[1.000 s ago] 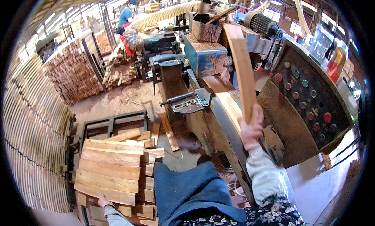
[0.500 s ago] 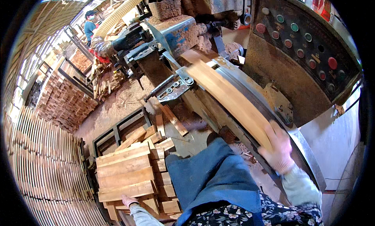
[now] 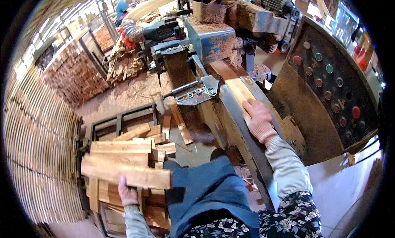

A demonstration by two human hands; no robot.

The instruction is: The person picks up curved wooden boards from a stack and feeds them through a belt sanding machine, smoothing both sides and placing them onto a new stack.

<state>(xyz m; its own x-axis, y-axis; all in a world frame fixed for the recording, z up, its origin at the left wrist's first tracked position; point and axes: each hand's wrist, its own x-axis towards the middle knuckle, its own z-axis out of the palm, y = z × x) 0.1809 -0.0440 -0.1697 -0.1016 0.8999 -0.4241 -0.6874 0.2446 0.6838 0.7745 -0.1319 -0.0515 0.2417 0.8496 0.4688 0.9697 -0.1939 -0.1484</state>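
Closest to us, a blue apron (image 3: 205, 197) fills the bottom of the view, and just left of it we have the left hand (image 3: 128, 192) gripping a pale board (image 3: 131, 172), thumb over its near edge, the fingers hidden beneath. That board sits crosswise over a pile of boards (image 3: 119, 146) (whether it is fully clear of them, we can't tell). Over on the right we find the right hand (image 3: 260, 120) laid on the near end of a plank (image 3: 232, 81); whether its fingers close around the edges, we cannot tell. The plank lies lengthwise along the machine bed (image 3: 235, 108), a metal bracket (image 3: 193, 96) beside it, and a control panel (image 3: 325, 85) leans in from the right. Farther on we reach the blue housing (image 3: 212, 42), dusted with shavings, and way back at upper left, a co-worker (image 3: 122, 8) in a blue top.
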